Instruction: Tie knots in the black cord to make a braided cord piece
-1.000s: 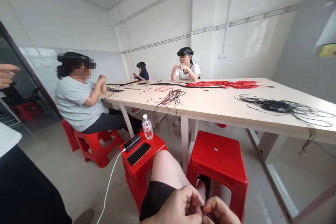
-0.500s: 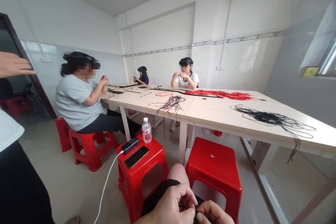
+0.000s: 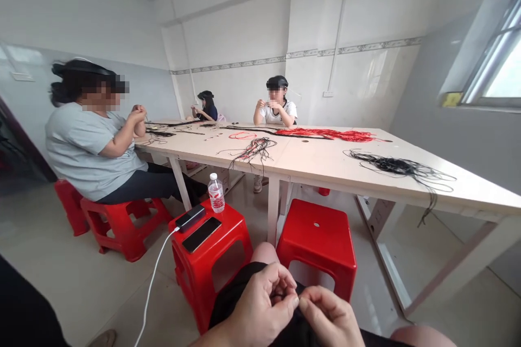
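Both of my hands meet low in front, over my lap. My left hand (image 3: 264, 299) is closed, its fingers curled and its thumb pressed to the index finger. A thin black cord (image 3: 277, 296) shows in part inside the curl, mostly hidden by the fingers and against dark shorts. My right hand (image 3: 329, 314) pinches with thumb and index finger right beside the left thumb tip. The short bit of cord between the two pinches is too small to make out clearly.
Ahead stands a long table (image 3: 309, 165) with black cords (image 3: 391, 165), red cords (image 3: 342, 134) and a mixed bundle (image 3: 256, 150). A red stool (image 3: 317, 238) is close by; another holds a bottle (image 3: 216, 195), phone (image 3: 202, 234) and power bank (image 3: 190, 218). Several people sit around the table.
My view has turned right, so the room shifts left. The standing person's hand at the left has left the picture. My hands sit higher in view, still pinching together.
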`<action>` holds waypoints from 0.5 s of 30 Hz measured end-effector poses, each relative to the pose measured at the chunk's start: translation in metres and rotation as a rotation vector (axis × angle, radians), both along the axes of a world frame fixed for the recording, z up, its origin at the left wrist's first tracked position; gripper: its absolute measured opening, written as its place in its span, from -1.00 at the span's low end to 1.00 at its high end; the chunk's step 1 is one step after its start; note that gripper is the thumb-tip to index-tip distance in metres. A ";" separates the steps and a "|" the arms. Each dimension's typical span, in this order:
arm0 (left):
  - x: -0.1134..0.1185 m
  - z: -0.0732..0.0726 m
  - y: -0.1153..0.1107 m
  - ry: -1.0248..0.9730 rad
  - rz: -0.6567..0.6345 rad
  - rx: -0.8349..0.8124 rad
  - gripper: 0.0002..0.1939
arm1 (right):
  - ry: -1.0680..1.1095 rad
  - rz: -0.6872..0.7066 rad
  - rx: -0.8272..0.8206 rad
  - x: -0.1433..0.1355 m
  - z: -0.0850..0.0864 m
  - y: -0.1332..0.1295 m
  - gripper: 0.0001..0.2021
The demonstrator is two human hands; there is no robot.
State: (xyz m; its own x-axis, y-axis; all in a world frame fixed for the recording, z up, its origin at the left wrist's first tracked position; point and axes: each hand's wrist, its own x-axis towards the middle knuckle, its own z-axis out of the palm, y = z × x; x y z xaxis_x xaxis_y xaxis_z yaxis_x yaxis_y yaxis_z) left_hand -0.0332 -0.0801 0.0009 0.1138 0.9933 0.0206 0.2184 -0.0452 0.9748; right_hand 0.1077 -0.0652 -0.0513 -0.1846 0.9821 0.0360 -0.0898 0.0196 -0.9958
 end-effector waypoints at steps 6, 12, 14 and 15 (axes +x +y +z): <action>0.014 0.022 0.015 -0.080 -0.026 0.142 -0.87 | 0.412 0.012 -0.201 0.009 0.034 0.004 -0.69; 0.018 0.024 0.028 -0.089 -0.018 0.140 -0.87 | 0.399 0.034 -0.246 0.013 0.040 0.010 -0.85; 0.020 0.023 0.029 -0.087 -0.023 0.137 -0.85 | 0.405 0.021 -0.240 0.015 0.040 0.009 -0.86; 0.021 0.022 0.029 -0.082 -0.024 0.134 -0.85 | 0.420 0.012 -0.238 0.016 0.040 0.008 -0.86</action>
State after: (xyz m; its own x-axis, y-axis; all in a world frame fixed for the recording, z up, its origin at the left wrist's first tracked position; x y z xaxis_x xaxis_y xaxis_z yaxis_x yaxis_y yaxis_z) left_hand -0.0125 -0.0512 0.0229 0.1300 0.9780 0.1633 0.1359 -0.1807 0.9741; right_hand 0.1236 -0.0570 -0.0113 -0.2132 0.9702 -0.1153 -0.4838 -0.2074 -0.8503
